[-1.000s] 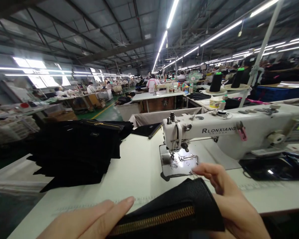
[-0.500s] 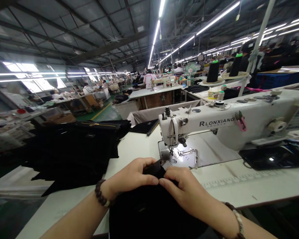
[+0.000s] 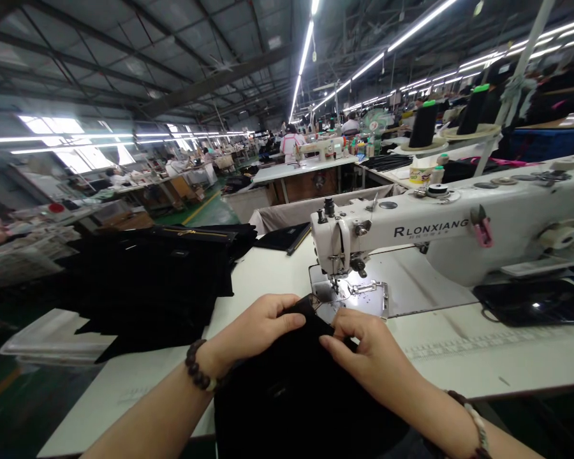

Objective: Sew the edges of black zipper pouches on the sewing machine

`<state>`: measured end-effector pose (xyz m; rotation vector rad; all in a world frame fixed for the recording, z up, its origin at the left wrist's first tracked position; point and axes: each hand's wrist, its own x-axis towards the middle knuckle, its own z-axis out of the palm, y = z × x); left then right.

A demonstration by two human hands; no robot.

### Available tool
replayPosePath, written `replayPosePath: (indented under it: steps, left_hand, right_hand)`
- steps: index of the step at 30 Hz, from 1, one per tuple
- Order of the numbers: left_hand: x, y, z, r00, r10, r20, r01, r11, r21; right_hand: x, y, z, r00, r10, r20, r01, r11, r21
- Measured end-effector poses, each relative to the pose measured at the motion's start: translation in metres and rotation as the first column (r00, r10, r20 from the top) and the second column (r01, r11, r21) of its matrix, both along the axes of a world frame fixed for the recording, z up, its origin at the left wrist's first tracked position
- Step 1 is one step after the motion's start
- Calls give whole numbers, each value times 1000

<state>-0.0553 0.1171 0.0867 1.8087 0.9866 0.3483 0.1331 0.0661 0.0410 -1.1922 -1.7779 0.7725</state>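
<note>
A piece of black fabric (image 3: 287, 395) with a small label hangs over the table's front edge, just in front of the sewing machine (image 3: 392, 229). My left hand (image 3: 263, 325) is closed on its upper left edge, thumb on top. At the upper right edge my right hand (image 3: 363, 347) pinches the same fabric between thumb and fingers. Both hands are short of the machine's needle and presser foot (image 3: 335, 284), and the fabric's top corner lies near the metal needle plate (image 3: 411, 287). Fingers under the cloth are hidden.
A stack of black fabric pieces (image 3: 148, 287) lies to the left, one with a zipper. Another zippered piece (image 3: 287, 238) rests behind. Pink-handled snips (image 3: 481, 228) hang on the machine. A black phone-like object (image 3: 530, 303) is at right; thread cones (image 3: 423, 124) stand behind.
My right hand has moved right, away from my left, along the fabric edge. The fabric's top now lies flatter between them. The view has shifted slightly.
</note>
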Motion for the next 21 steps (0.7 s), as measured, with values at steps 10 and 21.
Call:
replayPosePath:
  steps: [10,21]
  left_hand:
    - [2,0,-3,986,111,121,-76,961,-266]
    - [6,-1,-5,985,166,47,-159,979,-127]
  right_hand:
    - [0,2,1,1000,-15,0,15,991,-136]
    - [-4,4,-9,996,-79,-37,74,991,-109]
